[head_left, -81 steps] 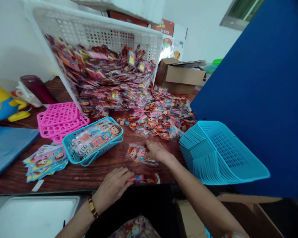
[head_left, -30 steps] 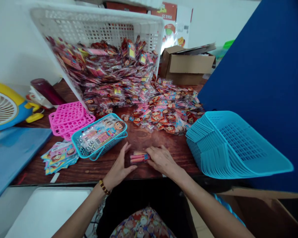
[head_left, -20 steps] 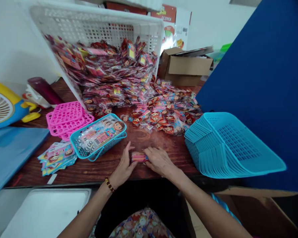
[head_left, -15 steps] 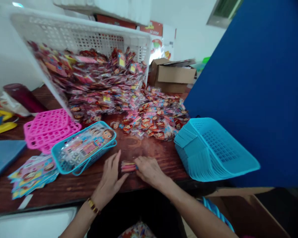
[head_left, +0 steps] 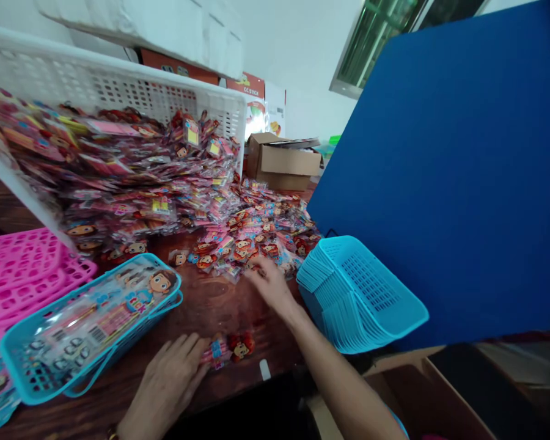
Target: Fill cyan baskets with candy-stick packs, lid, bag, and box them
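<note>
My left hand rests low on the dark wooden table with its fingers closed on one end of a small clear packet. Pink sticks and a red-haired cartoon head show through that packet. Farther off, my right hand reaches to the near edge of a loose pile of similar packets; its fingers are slightly bent and apart, with nothing visible in them. Left of my hands stands a blue basket filled with clear-wrapped stick packs and a cartoon figure card.
A tipped white crate spills packets onto the table. Nested blue baskets stand right, before a large blue panel. Pink baskets sit left, a cardboard box behind. A small white piece lies near the table edge.
The view has swung right. My right hand has left the packet and moved out to the pile. My left hand, open beside the packet before, now has its fingers on it.
</note>
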Tool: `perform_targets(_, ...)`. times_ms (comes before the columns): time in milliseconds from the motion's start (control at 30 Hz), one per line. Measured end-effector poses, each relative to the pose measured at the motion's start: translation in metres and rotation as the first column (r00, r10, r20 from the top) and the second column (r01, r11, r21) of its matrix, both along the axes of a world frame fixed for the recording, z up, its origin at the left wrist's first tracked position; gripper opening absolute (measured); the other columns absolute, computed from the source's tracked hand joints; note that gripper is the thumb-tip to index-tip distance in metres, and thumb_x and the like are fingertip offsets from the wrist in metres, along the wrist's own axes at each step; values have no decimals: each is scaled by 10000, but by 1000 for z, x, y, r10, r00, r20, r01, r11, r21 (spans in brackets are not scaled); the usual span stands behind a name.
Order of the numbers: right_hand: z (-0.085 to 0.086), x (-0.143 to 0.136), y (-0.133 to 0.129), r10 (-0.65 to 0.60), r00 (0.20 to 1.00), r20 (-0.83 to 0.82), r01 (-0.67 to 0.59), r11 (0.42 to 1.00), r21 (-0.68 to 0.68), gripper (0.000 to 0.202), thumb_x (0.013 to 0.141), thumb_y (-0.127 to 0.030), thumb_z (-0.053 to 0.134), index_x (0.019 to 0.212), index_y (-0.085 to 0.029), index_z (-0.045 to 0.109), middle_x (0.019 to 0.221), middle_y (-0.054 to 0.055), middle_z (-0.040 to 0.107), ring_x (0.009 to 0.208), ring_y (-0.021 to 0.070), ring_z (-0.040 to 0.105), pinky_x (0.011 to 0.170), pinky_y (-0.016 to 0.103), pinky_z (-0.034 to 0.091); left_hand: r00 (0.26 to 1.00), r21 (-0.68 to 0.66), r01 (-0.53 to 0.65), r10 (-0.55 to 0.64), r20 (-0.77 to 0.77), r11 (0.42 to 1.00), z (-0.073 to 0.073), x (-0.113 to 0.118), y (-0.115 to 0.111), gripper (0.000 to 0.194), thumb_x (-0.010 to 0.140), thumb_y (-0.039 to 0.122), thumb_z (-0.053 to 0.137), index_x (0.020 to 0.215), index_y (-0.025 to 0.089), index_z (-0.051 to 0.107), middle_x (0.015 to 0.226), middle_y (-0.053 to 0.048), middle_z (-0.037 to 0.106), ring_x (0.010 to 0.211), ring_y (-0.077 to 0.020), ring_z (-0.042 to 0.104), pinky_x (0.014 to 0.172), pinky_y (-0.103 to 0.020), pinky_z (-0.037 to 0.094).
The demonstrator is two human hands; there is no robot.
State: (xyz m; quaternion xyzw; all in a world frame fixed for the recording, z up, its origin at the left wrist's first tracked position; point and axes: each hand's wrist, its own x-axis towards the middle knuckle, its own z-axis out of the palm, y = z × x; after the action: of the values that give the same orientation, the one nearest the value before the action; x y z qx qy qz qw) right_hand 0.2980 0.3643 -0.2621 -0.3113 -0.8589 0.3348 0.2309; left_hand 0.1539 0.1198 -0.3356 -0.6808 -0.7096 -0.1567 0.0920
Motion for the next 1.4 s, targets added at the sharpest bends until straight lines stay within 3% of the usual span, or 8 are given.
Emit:
perform_targets(100,-12,-15,39,-409,900,150,386,908,162,487,962,-389,497,1396,-168,504,1487,160,461,1413,317,348,1152,512,253,999,63,22,-19,-42,998,2,2,0,320,996,343,412,1176,220,646,1151,-73,708,1011,-277,663,900,-439,481)
perform_targets(267,-45,-46,19,-264,858,440,222,964,145,789,935,-504,533,1538,-76,259,1616,219,197,1494,385,142,1179,549,152,998,127,41,-33,-62,991,0,1,0,322,999,359,419,1184,199,629,1145,-86,705,1009,-293,659,890,-450,475)
perform_targets(400,-35,-43,6,-105,917,385,46,986,161,601,959,-529,477,1466,-211,423,1545,156,394,1410,346,356,1147,556,224,999,95,36,-32,-42,995,0,1,1,328,1008,361,393,1174,213,633,1137,-76,703,1003,-273,661,890,-431,491)
perform_targets(500,-22,-25,25,-306,906,293,259,947,190,393,996,-448,427,1293,-242,582,1350,119,582,1250,297,517,1070,510,341,999,47,25,-23,-40,999,-1,0,1,334,1003,375,404,1171,209,641,1148,-81,703,1017,-273,660,882,-420,506)
perform_targets(667,-38,-9,44,-551,783,291,503,834,225,448,980,-307,461,1351,-59,494,1383,284,476,1317,397,412,1026,555,344,999,46,12,-10,-47,999,-2,1,0,312,991,360,431,1181,223,637,1165,-71,701,1036,-275,655,895,-419,504)
perform_targets(1000,-43,53,-63,-327,776,540,158,929,335,495,951,-365,517,1418,-207,482,1440,180,491,1216,358,497,955,551,402,998,-8,29,-29,51,1000,14,8,-2,288,992,329,456,1203,211,613,1128,-71,676,1031,-277,619,899,-423,468)
perform_targets(1167,-26,79,-62,-130,883,451,78,988,132,356,962,-395,530,1277,-241,590,1334,101,586,1207,259,522,972,403,396,989,-26,135,-134,55,990,30,17,-12,277,1000,322,446,1198,217,610,1141,-71,661,1022,-261,597,904,-401,449)
perform_targets(1400,-22,64,-74,-182,778,602,32,967,252,344,874,-442,665,1074,-163,636,1140,133,662,1085,305,574,907,418,378,989,-81,139,-135,56,987,38,29,-19,265,1005,280,445,1210,215,601,1161,-69,659,1041,-254,580,916,-396,442)
